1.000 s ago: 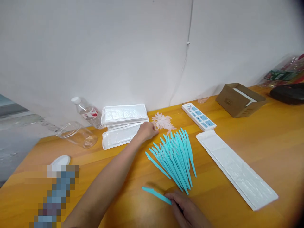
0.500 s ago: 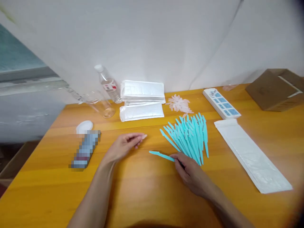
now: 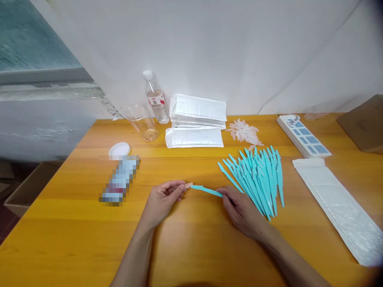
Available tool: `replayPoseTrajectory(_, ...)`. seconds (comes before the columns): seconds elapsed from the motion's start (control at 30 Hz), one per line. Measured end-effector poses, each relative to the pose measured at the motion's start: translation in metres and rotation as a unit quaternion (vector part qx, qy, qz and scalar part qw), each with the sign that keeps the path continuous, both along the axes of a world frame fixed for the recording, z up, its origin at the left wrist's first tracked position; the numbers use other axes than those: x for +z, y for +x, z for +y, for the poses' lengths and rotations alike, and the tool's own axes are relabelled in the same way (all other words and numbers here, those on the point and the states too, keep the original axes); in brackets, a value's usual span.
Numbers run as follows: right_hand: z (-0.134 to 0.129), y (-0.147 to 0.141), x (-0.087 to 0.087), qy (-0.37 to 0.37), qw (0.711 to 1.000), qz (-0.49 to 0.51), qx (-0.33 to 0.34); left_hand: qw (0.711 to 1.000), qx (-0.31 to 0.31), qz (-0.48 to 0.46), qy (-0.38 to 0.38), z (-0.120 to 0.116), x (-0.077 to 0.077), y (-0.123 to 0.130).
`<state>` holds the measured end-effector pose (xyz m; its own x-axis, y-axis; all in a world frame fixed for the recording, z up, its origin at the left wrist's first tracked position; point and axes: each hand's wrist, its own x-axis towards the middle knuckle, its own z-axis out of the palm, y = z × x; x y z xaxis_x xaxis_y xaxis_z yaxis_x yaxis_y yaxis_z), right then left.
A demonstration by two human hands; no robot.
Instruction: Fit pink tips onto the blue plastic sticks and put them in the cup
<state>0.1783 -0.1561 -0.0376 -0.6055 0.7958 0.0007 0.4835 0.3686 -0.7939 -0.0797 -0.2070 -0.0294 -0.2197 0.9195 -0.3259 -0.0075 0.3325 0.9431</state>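
My left hand is closed in a pinch on a small translucent blade cap. In my right hand is a turquoise eyebrow razor, gripped by its handle with the blade end pointing left. The razor's tip is right at the cap's open end; whether it has entered cannot be made out. Beside my right hand several more turquoise razors lie in a fanned pile. Behind them is a small heap of pale pinkish caps.
White padded mailers are stacked by the wall, near a water bottle and a clear jar. A white lid and a pixelated object lie left. On the right are a power strip, another mailer and a cardboard box.
My hands have come closer together, bringing the razor's tip up to the cap. The camera view has shifted, so the table's things appear further right.
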Motion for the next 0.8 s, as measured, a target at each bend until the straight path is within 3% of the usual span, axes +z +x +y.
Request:
replayPoseTrajectory(0.23,0.001,0.003,-0.001,0.001,1.0,-0.004,0.02,0.999,-0.024,0.039,-0.012,-0.001,0.0,-0.006)
replayPoseTrajectory(0.4,0.0,0.0,0.001,0.02,0.999,-0.004,0.042,0.996,-0.083,0.026,-0.026,-0.003,-0.001,0.013)
replayPoseTrajectory(0.57,-0.012,-0.003,0.012,0.05,0.995,-0.054,0.063,0.997,-0.069,0.015,-0.003,0.006,-0.002,0.011)
replayPoseTrajectory(0.67,-0.009,0.0,0.015,0.138,0.981,-0.132,-0.028,0.986,-0.149,0.078,-0.002,0.025,0.005,-0.015)
replayPoseTrajectory(0.73,0.0,0.002,0.015,0.203,0.949,-0.209,-0.12,0.956,-0.246,0.156,0.001,0.041,0.009,-0.032)
replayPoseTrajectory(0.8,0.012,0.003,0.013,0.224,0.917,-0.292,-0.155,0.922,-0.3,0.246,0.017,0.055,0.011,-0.041)
